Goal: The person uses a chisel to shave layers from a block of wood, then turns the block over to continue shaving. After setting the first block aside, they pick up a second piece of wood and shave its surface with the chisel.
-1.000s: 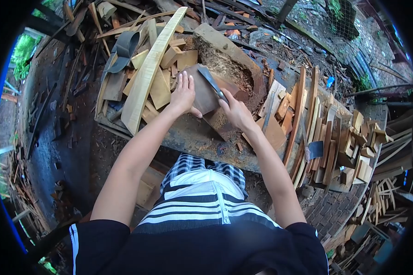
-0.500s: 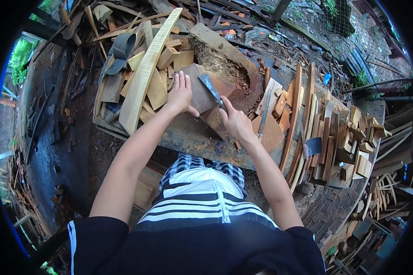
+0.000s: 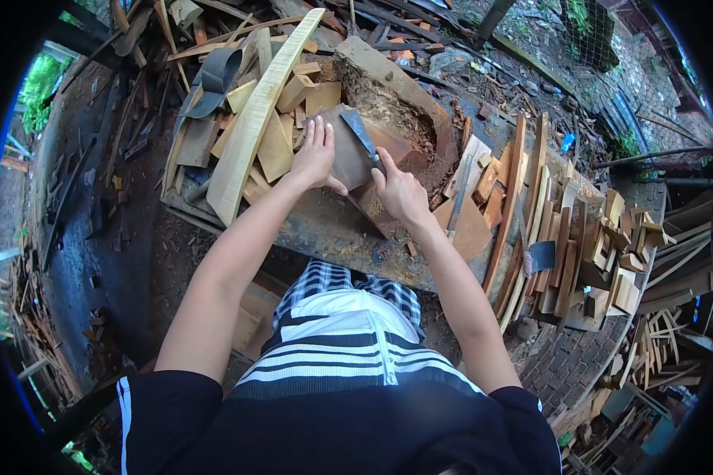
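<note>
Nearest: person seated, striped shorts at the bottom of the head view, both bare forearms reaching forward over the worktop, a dark, stained slab surface dusted with chips.

Hands, count 2.
- Left hand: open, fingers straight and together, palm pressed flat on the left part of one dark brown wood slab. Thumb hooks over the slab's near edge.
- Right hand: closed in a fist round the handle of one chopping blade. Handle itself hidden inside the grip.

Slab: 1, lying on the worktop between the two hands, tilted up toward the far side. The grey blade lies across its upper right face, tip pointing away from the person; contact appears to be made, edge angle not readable.

Left of the slab: 1 long pale curved plank running diagonally over a heap of pale wedge offcuts; offcut number not countable. 1 dark strap draped beyond it.

Right of the right hand: a stack of upright reddish boards, too overlapped to count, with 1 dark grey flat piece among them.

Behind the slab: 1 large hollowed log. Farthest: loose sticks and scrap on the ground.
</note>
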`<state>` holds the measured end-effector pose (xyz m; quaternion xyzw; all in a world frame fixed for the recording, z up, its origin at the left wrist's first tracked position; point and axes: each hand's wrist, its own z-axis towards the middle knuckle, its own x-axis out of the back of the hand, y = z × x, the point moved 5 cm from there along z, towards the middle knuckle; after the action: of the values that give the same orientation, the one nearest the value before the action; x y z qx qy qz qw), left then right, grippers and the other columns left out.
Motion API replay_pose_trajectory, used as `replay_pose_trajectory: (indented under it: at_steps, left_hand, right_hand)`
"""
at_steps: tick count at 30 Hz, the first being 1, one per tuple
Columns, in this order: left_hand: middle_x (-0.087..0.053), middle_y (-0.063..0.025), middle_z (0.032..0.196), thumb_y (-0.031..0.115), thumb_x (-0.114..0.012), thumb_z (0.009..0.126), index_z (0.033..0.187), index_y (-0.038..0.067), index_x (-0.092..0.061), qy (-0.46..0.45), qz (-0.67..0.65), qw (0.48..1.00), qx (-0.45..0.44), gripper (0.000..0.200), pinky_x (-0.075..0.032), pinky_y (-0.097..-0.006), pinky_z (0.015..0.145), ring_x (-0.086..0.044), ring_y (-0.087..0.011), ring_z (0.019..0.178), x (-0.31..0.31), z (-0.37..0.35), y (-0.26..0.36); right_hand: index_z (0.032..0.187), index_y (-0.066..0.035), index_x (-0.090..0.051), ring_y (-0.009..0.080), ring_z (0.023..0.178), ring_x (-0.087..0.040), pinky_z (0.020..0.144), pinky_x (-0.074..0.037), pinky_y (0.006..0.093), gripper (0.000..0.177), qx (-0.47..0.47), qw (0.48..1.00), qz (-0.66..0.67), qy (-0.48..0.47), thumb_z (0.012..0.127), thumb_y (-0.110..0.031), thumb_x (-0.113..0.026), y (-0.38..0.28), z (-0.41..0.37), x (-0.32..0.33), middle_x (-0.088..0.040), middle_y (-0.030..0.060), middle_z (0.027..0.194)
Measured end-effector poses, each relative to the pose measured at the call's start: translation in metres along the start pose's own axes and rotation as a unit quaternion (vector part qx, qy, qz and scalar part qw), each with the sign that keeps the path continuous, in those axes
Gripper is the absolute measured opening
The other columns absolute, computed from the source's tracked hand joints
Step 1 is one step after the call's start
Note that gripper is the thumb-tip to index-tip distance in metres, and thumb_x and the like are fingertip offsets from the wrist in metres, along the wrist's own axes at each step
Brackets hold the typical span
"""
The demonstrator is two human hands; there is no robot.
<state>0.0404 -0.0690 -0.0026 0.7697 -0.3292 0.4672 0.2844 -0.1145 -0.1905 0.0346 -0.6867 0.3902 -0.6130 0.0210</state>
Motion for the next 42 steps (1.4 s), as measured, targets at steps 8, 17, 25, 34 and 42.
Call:
replay_pose_trajectory:
  at_steps: [8,17,25,34,42]
  left_hand:
    - [-0.006,-0.0290,0.160,0.046,-0.051,0.097,0.152,-0.008,0.002,0.253,-0.394,0.869,0.157,0.094,-0.009,-0.0463,0.122,-0.007,-0.0381,0.150,-0.066,0.012,-0.011]
    - [-0.013,-0.0111,0.164,0.042,-0.040,0.101,0.157,0.011,-0.012,0.301,-0.124,0.938,0.121,0.070,-0.009,-0.0563,0.120,-0.010,-0.0327,0.151,-0.030,0.052,-0.020]
    - [-0.015,-0.0146,0.162,0.023,-0.042,0.101,0.153,0.004,-0.026,0.374,-0.230,0.897,0.057,0.057,-0.018,-0.0438,0.121,-0.019,-0.0368,0.148,-0.024,0.068,-0.019]
    - [-0.021,-0.0144,0.161,0.025,-0.042,0.101,0.152,0.002,-0.029,0.376,-0.183,0.906,0.060,0.057,-0.017,-0.0458,0.121,-0.024,-0.0351,0.146,-0.020,0.067,-0.016]
    - [-0.021,-0.0134,0.161,0.028,-0.042,0.101,0.151,0.003,-0.030,0.380,-0.186,0.904,0.065,0.058,-0.018,-0.0489,0.120,-0.024,-0.0343,0.147,-0.020,0.068,-0.015]
  right_hand:
    - [0.149,-0.023,-0.034,0.0465,0.077,-0.067,0.070,-0.053,0.0563,0.054,-0.036,0.998,-0.004,-0.047,0.099,-0.039,-0.047,0.030,-0.065,-0.001,-0.068,0.0268,0.083]
    - [0.149,-0.021,-0.034,0.0470,0.071,-0.066,0.064,-0.053,0.0570,0.054,-0.030,0.999,0.004,0.015,0.099,-0.037,-0.047,0.017,-0.022,-0.014,-0.067,0.0274,0.077]
    - [0.151,-0.017,-0.028,0.0487,0.073,-0.065,0.066,-0.052,0.0583,0.057,-0.060,0.997,0.041,-0.025,0.100,-0.035,-0.046,0.015,-0.067,-0.017,-0.066,0.0295,0.079]
    - [0.147,-0.017,-0.032,0.0517,0.082,-0.064,0.075,-0.050,0.0600,0.052,-0.081,0.992,0.097,0.004,0.100,-0.036,-0.044,-0.004,-0.006,-0.018,-0.067,0.0317,0.085]
    - [0.146,-0.015,-0.033,0.0511,0.082,-0.065,0.075,-0.050,0.0607,0.052,-0.098,0.992,0.069,-0.024,0.100,-0.034,-0.045,-0.004,-0.063,-0.020,-0.066,0.0318,0.084]
